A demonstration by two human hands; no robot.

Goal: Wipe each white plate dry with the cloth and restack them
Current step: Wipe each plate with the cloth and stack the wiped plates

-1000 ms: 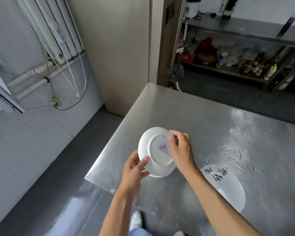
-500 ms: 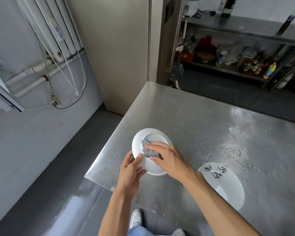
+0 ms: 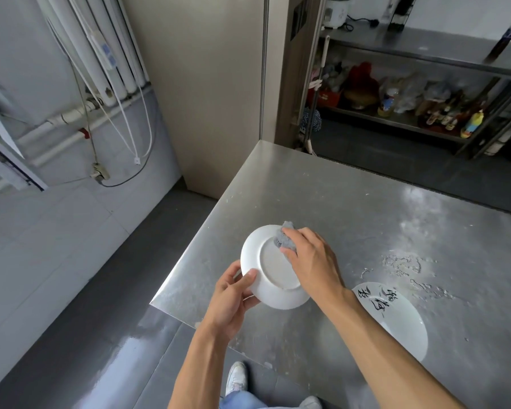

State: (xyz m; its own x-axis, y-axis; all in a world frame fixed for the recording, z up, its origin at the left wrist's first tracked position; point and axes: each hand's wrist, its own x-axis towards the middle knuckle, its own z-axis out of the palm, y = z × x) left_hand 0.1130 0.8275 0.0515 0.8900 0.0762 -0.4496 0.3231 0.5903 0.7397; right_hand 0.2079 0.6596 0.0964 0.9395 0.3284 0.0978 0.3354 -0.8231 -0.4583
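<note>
A white plate (image 3: pixel 273 270) is held tilted above the steel table's near-left corner, its underside and foot ring facing me. My left hand (image 3: pixel 230 299) grips its lower-left rim, thumb on the underside. My right hand (image 3: pixel 310 261) presses a crumpled grey cloth (image 3: pixel 283 239) against the plate's upper right underside, fingers curled over the cloth. A second white plate (image 3: pixel 396 317) with black calligraphy lies flat on the table to the right, partly hidden by my right forearm.
The steel table (image 3: pixel 351 202) carries water droplets (image 3: pixel 407 267) at the right. Its left edge and near corner drop to a wet grey floor. Pipes and cables run along the left wall. A shelf rack with bottles stands far back right.
The plate has turned and tipped a little in my left hand. My right hand slid the cloth from the middle of the underside up to the plate's upper right edge.
</note>
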